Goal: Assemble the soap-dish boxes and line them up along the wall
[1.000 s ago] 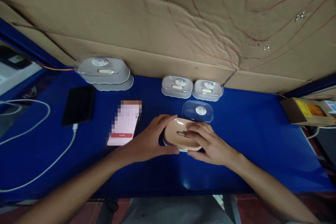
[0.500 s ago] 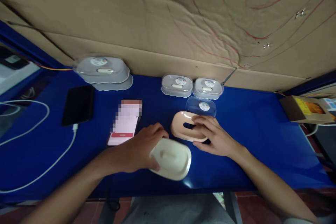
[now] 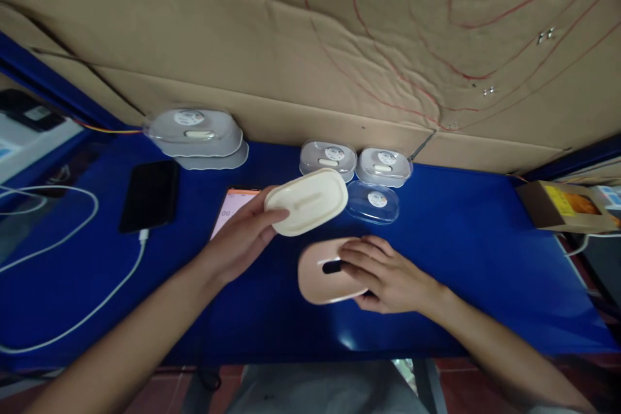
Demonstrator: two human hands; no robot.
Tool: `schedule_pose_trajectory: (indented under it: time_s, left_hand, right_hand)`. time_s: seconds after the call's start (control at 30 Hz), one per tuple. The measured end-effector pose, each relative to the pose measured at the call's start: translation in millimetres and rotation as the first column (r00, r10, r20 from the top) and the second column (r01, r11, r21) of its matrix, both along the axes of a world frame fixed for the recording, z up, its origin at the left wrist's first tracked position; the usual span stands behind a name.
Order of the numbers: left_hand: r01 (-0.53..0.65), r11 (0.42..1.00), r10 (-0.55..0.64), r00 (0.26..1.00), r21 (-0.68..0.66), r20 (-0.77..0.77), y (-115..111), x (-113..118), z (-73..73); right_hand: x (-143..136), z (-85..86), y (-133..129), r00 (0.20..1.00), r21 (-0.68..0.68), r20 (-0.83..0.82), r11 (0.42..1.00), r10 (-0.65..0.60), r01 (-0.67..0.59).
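Note:
My left hand (image 3: 245,236) grips a cream oval soap-dish tray (image 3: 315,197) by its left end, thumb on top. The tray is raised and tilted, with a long groove along its middle. Closer to me, my right hand (image 3: 391,275) is closed on the right side of a peach oval soap-dish part (image 3: 310,278) that has an oval hole in its centre. The fingers cover part of that hole. The two parts are apart, the cream one farther from me. A clear lid (image 3: 361,204) with a round sticker lies on the table behind them.
Lidded grey soap dishes stand at the back: one (image 3: 325,158), its neighbour (image 3: 385,167), and a stack (image 3: 201,136) at the left. A lit phone (image 3: 228,207) lies partly behind my left hand. A black phone (image 3: 150,196), white cable (image 3: 129,288) and cardboard box (image 3: 557,204) flank the blue table (image 3: 460,259).
My left hand has lifted the cream tray up and away from me, turning it. My right hand has brought the peach part nearer to me and slightly left.

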State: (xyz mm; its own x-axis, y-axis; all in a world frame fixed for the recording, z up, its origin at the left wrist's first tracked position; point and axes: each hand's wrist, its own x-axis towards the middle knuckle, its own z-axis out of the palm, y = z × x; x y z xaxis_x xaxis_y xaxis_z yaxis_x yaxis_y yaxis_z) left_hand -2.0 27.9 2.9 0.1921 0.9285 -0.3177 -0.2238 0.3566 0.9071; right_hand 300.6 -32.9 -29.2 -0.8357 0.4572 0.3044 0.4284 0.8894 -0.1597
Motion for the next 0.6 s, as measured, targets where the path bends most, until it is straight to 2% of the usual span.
schedule_pose_trajectory:
  time_s: [0.03,0.1,0.23,0.3,0.47,0.6]
  left_hand:
    - [-0.019,1.000,0.019,1.000,-0.003,0.008,1.5,0.9,-2.5]
    - [0.026,0.999,-0.025,1.000,-0.038,0.018,2.2,2.6,-6.5]
    - [0.243,0.963,-0.235,0.969,-0.118,0.073,-5.9,8.1,-9.7]
    - [0.305,0.945,-0.292,0.950,-0.120,0.114,-11.8,11.9,-10.1]
    - [0.408,0.910,-0.387,0.900,-0.076,0.199,-22.7,18.6,-10.7]
    - [0.446,0.895,-0.441,0.887,-0.010,0.137,-28.2,20.7,-10.3]
  right_hand:
    - [-2.4,0.3,-3.1,1.000,0.048,0.004,0.998,0.030,-0.030]
    - [-3.7,1.9,-6.6,0.999,0.147,0.021,0.988,0.043,-0.045]
    - [4.5,7.0,-2.6,0.993,0.278,-0.002,0.953,-0.122,0.118]
    - [8.1,8.9,1.4,0.983,0.276,-0.026,0.944,-0.182,0.182]
    - [4.8,10.5,4.4,0.980,0.200,-0.044,0.960,-0.193,0.198]
    - [-0.9,11.5,2.4,0.982,0.207,-0.051,0.960,-0.184,0.190]
